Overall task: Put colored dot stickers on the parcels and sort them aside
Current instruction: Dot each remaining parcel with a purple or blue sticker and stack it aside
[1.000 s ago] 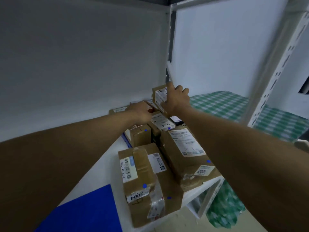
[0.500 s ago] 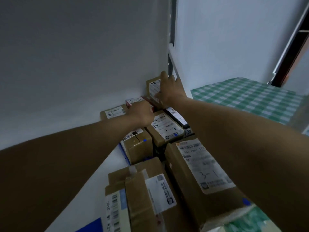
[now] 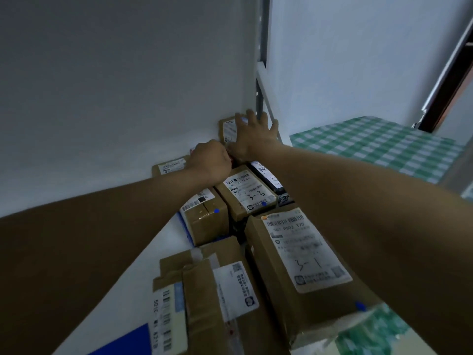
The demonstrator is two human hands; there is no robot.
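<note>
Several brown cardboard parcels with white labels lie in a row on a white shelf (image 3: 143, 265). My right hand (image 3: 252, 135) lies with splayed fingers flat against a small upright parcel (image 3: 226, 129) in the back corner. My left hand (image 3: 211, 162) is closed in a fist just left of it, over a parcel with a red edge that it mostly hides. Blue dot stickers show on a small box (image 3: 204, 221), on the parcel marked 3-2 (image 3: 245, 193) and on the long parcel marked 3-1 (image 3: 302, 254). The nearest taped box (image 3: 204, 298) shows no dot from here.
A flat parcel (image 3: 169, 167) lies by the back wall at the left, and a black parcel (image 3: 268, 176) sits under my right forearm. A blue sheet (image 3: 128, 342) lies at the shelf's front. The grey shelf post (image 3: 261, 60) stands in the corner. A green checked cloth (image 3: 371, 142) is at the right.
My view has moved closer to the back corner. My right hand's fingers have spread out over the upright parcel. My left hand has slid a little further back.
</note>
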